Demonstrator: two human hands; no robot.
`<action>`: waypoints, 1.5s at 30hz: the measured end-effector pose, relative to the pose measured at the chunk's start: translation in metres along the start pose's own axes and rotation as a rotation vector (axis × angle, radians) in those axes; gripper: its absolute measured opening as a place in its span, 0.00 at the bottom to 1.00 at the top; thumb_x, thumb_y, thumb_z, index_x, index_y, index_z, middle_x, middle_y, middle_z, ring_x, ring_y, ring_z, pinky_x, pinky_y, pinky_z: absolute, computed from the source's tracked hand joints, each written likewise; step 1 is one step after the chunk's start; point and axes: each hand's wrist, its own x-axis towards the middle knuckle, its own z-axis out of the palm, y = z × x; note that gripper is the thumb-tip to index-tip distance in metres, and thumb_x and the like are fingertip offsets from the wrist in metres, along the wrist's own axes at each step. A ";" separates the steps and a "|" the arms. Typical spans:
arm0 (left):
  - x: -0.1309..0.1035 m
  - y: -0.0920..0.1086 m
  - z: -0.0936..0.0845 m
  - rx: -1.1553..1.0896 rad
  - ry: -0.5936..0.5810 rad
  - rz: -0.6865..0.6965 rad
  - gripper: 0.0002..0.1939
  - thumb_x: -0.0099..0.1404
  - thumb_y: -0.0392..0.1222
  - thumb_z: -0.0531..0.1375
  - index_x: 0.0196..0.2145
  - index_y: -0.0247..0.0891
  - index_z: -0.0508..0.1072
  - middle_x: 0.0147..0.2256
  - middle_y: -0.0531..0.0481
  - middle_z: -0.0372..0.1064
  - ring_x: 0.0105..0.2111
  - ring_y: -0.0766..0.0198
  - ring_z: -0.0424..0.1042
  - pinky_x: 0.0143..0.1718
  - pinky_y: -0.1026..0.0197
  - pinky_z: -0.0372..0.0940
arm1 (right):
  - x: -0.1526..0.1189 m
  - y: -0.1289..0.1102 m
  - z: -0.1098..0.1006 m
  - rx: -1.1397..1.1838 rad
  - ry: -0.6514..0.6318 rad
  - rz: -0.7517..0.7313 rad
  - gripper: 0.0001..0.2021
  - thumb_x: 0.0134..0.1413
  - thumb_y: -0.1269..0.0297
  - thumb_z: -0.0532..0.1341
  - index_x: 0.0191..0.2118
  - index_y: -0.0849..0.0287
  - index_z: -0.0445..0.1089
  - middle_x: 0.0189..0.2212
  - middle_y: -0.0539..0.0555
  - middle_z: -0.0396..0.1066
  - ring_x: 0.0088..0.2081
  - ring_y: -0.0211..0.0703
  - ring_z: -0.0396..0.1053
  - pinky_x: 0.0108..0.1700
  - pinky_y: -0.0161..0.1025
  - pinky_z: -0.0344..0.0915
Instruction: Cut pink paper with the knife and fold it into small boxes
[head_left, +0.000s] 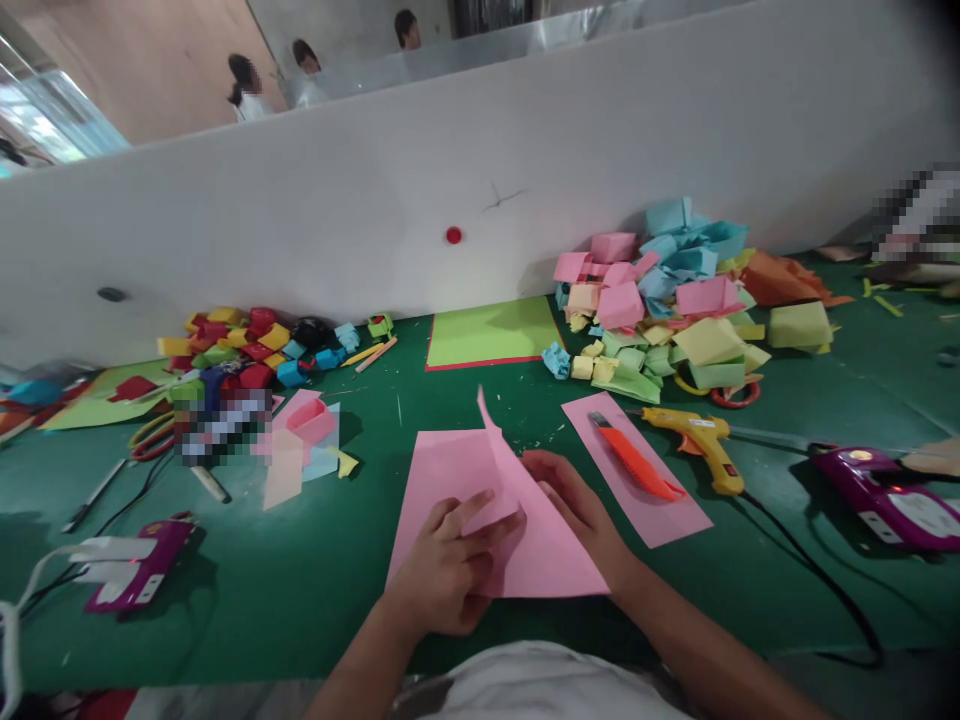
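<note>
A large sheet of pink paper (442, 465) lies before me on the green tabletop, its right part lifted and curving up. My left hand (450, 565) is on the sheet near its front edge, two fingers reaching across the surface and the others curled. Behind the raised right part, my right hand (574, 505) holds the sheet with bent fingers; the paper hides some of them. Right of that hand, an orange utility knife (637, 460) rests on a pink paper strip (660, 525). A yellow hot glue gun (694, 437) lies just beyond the strip.
Folded paper pieces (637, 295) are heaped at the back right, small coloured paper cubes (232, 345) at the back left. A green sheet (491, 330) lies against the white partition (360, 190). Purple power strips (142, 570) with cords flank me. Scissors (154, 432) are at left.
</note>
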 end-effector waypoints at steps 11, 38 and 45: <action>0.009 -0.005 -0.002 -0.193 -0.159 -0.023 0.11 0.58 0.49 0.59 0.34 0.42 0.76 0.54 0.48 0.74 0.58 0.49 0.67 0.56 0.46 0.59 | 0.016 0.007 -0.027 0.117 0.425 0.014 0.21 0.66 0.48 0.54 0.56 0.54 0.67 0.60 0.60 0.68 0.62 0.56 0.64 0.61 0.56 0.64; 0.070 -0.077 -0.013 -0.015 -0.249 -0.054 0.23 0.73 0.51 0.54 0.64 0.53 0.65 0.67 0.52 0.59 0.64 0.53 0.59 0.64 0.47 0.52 | -0.004 0.008 -0.067 -1.120 -0.117 -0.170 0.24 0.61 0.66 0.54 0.62 0.51 0.66 0.70 0.57 0.55 0.68 0.60 0.53 0.62 0.61 0.57; 0.073 -0.068 -0.009 0.047 -0.236 -0.107 0.21 0.73 0.47 0.54 0.62 0.50 0.66 0.63 0.49 0.63 0.58 0.50 0.63 0.56 0.45 0.55 | -0.001 0.026 -0.113 -1.308 0.214 0.030 0.22 0.63 0.61 0.54 0.61 0.59 0.65 0.54 0.63 0.71 0.53 0.65 0.66 0.55 0.63 0.62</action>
